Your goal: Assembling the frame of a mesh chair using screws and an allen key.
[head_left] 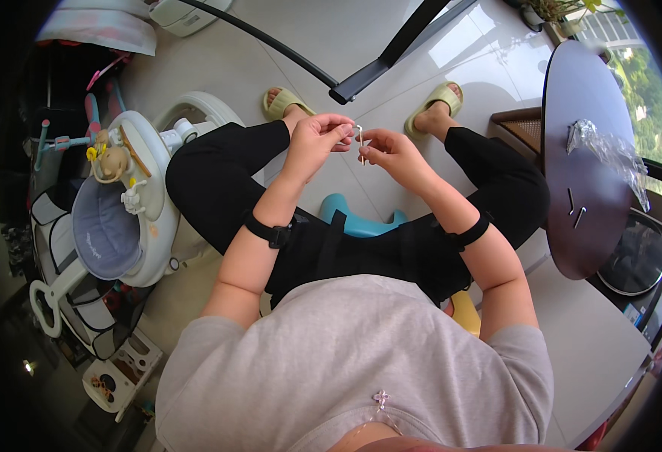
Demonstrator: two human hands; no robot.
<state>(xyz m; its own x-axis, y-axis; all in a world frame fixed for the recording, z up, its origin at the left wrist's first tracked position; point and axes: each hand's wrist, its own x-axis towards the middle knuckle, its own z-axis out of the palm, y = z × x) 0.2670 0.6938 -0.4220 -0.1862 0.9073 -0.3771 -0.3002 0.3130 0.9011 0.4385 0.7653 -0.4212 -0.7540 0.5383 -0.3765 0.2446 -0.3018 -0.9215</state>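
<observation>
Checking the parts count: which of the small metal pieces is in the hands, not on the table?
The small metal piece pinched between left hand and right hand; the two other metal pieces lie on the dark table.

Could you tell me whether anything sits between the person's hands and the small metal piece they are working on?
Nothing visible does. The left hand and right hand both pinch the small metal piece directly with their fingertips, above the knees. The dark table with loose screws lies off to the right.

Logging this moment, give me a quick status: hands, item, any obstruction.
Left hand and right hand both pinching small metal piece over the knees. Nothing between the hands.
</observation>
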